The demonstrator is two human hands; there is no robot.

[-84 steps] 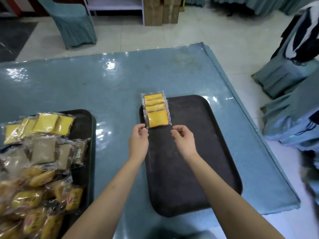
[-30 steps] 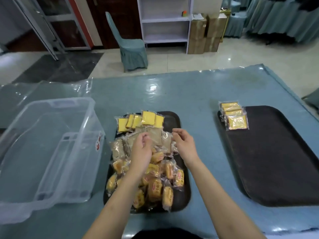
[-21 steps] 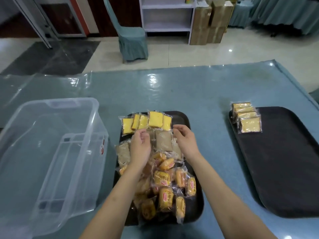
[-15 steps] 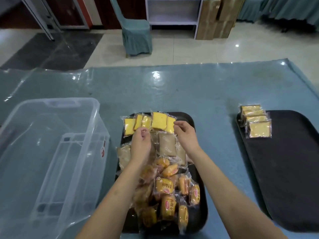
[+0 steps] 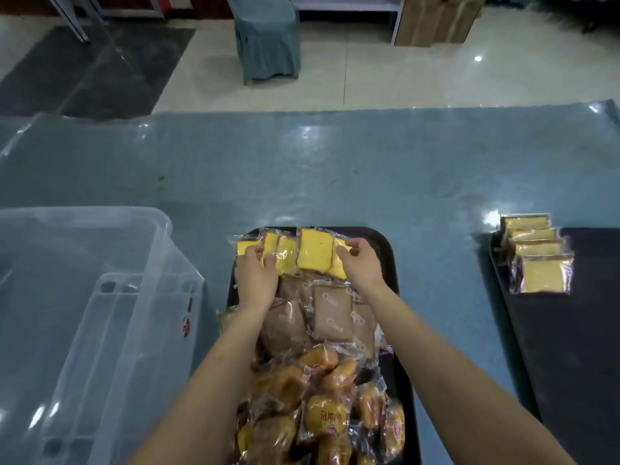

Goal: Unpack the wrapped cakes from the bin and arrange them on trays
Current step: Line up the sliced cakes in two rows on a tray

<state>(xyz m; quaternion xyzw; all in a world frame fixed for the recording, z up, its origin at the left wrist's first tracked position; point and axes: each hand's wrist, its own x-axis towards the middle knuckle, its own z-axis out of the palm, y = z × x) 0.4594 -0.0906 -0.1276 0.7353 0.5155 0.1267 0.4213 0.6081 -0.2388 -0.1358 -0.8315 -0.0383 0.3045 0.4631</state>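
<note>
A black tray (image 5: pixel 389 260) in front of me carries a heap of wrapped cakes: yellow square slices (image 5: pixel 315 251) at its far end, brown slices (image 5: pixel 332 313) in the middle, round orange cakes (image 5: pixel 322 411) nearest me. My left hand (image 5: pixel 256 276) lies on the left yellow slices with curled fingers touching their wrappers. My right hand (image 5: pixel 360 263) pinches the right edge of the yellow slices. A second black tray (image 5: pixel 577 330) at the right holds a short row of yellow slices (image 5: pixel 540 260) at its far left corner.
A clear plastic bin (image 5: pixel 100 313) with nothing in it stands at the left on the blue plastic-covered table (image 5: pixel 302 169). Beyond the table are a tiled floor, a covered chair (image 5: pixel 266 38), cardboard boxes (image 5: pixel 436 18) and a white shelf.
Both hands left the right tray, came over to the heaped tray and moved forward along it to the yellow slices at its far end. The view turned left with them.
</note>
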